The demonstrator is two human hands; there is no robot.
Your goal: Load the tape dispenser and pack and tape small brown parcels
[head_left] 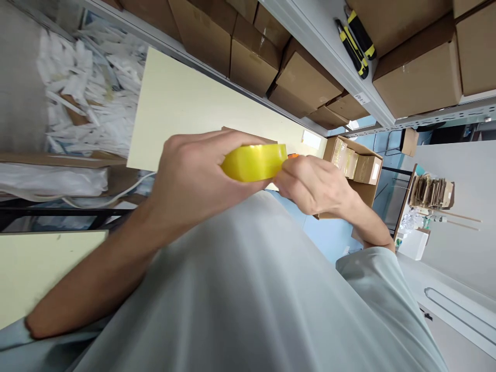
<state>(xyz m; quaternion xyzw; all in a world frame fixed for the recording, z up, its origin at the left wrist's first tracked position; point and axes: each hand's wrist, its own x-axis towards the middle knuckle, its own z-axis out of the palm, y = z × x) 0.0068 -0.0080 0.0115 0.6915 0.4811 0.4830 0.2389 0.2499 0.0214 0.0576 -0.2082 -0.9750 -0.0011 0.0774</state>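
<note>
A roll of glossy yellow packing tape [253,163] is in front of my body, above the pale tabletop. My left hand [197,173] is wrapped round it from the left, thumb and fingers on either side. At the roll's right edge, my right hand [313,183] is closed in a pinch against the tape; its fingertips are partly hidden. A small orange bit [293,155] shows just behind the right fingers, too little of it to name. A thin brown edge [250,135] shows behind the left hand; what it belongs to is hidden.
Cardboard boxes [253,64] line the shelf beyond the pale table [174,98]. Two yellow-and-black utility knives [352,49] lie on the upper shelf. An open carton [358,194] holding smaller boxes stands right. White scraps [93,82] are heaped at the left.
</note>
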